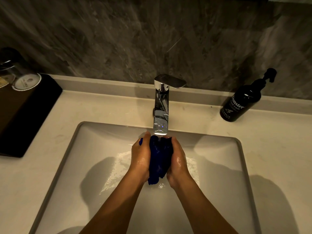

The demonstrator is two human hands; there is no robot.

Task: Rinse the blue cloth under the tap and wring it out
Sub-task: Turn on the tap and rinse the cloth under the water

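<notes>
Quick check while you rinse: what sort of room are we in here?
Most likely a hotel bathroom vanity. A chrome tap runs into a white basin, a pump bottle of hand wash stands on the counter, and capped glasses sit on a dark tray.

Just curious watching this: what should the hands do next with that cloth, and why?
Probably turn the blue cloth over under the tap. Left hand and right hand cup it bunched, so water hits only its top.

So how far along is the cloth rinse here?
Done: tap on, water running. In hand: left hand and right hand press the bunched blue cloth under the stream over the sink. Left: wringing it out; no twist visible.
</notes>
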